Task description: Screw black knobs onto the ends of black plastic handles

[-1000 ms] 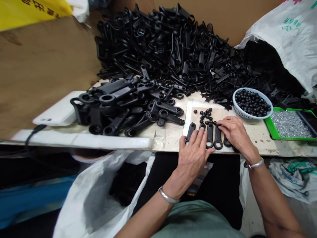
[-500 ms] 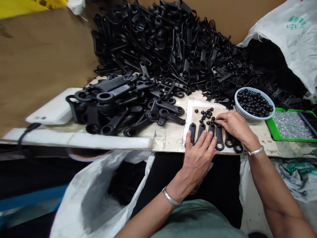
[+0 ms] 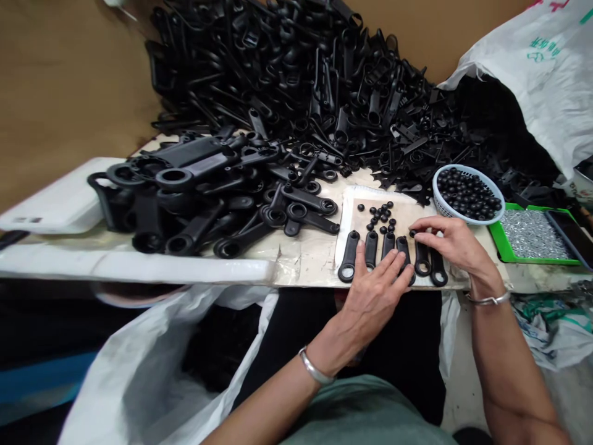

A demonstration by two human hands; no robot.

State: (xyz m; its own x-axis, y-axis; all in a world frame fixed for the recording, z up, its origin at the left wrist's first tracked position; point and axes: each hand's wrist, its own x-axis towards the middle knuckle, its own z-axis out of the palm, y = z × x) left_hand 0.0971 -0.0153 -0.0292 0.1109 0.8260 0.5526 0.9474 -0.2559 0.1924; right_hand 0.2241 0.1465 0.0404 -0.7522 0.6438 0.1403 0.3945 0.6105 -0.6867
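Note:
A row of black plastic arms with ring ends [image 3: 348, 256] lies side by side on a white-edged pad [image 3: 341, 232]. Spread over the middle arms, my left hand [image 3: 377, 285] rests flat, fingers apart, partly hiding them. My right hand [image 3: 456, 244] pinches a small black ball [image 3: 412, 233] between thumb and index finger, at the upper end of the fifth arm from the left. Other small black balls [image 3: 382, 213] lie loose on the pad just above the row. Round black pieces show at the upper ends of several arms.
A light blue basket [image 3: 438, 201] of black balls stands right of the pad. Beyond it is a green tray [image 3: 503, 247] of small metal pieces. Black plastic parts [image 3: 278, 80] pile high behind, with more arms [image 3: 199, 204] to the left. A white sack [image 3: 134, 364] hangs open below.
My right hand has moved from the fourth arm to the fifth. My left hand has shifted slightly rightward along the row. The camera view has turned a little to the right.

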